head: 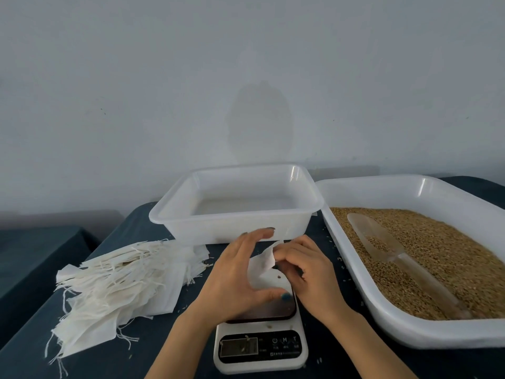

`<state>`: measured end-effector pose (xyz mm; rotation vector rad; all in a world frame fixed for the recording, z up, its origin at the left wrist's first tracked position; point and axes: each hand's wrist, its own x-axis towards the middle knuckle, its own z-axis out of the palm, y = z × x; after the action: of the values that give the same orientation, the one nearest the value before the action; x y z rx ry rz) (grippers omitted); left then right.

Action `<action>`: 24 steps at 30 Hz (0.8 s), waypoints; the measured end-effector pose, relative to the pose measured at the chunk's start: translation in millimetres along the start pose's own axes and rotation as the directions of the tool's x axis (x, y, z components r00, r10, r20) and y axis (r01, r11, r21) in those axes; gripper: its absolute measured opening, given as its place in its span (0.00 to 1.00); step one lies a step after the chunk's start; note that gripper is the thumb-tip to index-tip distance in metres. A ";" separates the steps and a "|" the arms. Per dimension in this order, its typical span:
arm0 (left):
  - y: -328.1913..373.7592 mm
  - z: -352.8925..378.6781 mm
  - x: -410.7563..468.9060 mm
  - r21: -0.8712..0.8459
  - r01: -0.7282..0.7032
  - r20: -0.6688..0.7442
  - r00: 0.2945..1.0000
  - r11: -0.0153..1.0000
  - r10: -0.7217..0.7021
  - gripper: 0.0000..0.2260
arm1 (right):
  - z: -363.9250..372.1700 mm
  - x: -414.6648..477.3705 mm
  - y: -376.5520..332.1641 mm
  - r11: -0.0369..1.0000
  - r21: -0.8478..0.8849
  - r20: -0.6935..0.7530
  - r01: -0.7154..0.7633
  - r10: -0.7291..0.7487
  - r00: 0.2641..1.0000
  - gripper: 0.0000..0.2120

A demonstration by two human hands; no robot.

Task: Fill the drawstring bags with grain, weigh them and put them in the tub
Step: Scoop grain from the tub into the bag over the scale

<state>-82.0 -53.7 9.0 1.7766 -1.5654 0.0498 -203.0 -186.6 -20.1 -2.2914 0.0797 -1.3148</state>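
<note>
A pile of flat white drawstring bags (120,277) lies on the dark counter (136,351), at nine o'clock from the scale (262,348), with loose strings trailing toward the near edge. At twelve o'clock from the scale stands a white tub (235,222). The left hand (237,277) is spread wide above the scale's platform, fingers nearly straight, its thumb lying along the lower edge of a single bag (262,266). That bag sits over the platform between the two hands, its top corner folded up. The right hand (308,274) has its fingers curled and pinches that raised corner. At three o'clock from the scale sits a large white tray (410,337) holding brown grain (437,255), and a clear scoop (388,247) lies on the grain, its handle pointing to five o'clock.
</note>
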 end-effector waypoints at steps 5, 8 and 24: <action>-12.3 5.2 1.5 0.082 0.076 0.059 0.995 0.994 -0.081 0.36 | 2.0 -1.1 0.0 0.998 0.049 0.073 -0.039 0.036 0.997 0.03; -16.7 4.2 -0.1 0.085 0.094 0.005 0.996 0.992 -0.094 0.28 | 0.2 -0.5 -4.3 0.998 0.048 0.071 -0.045 0.042 0.997 0.11; -18.2 4.6 0.2 0.138 0.070 -0.050 0.997 0.988 -0.064 0.17 | 3.5 -2.0 -5.9 1.000 0.012 -0.018 0.001 -0.001 1.000 0.09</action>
<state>-68.2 -57.0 -3.3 1.9222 -1.4999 0.1704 -202.3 -179.5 -20.5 -2.2699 0.0763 -1.3332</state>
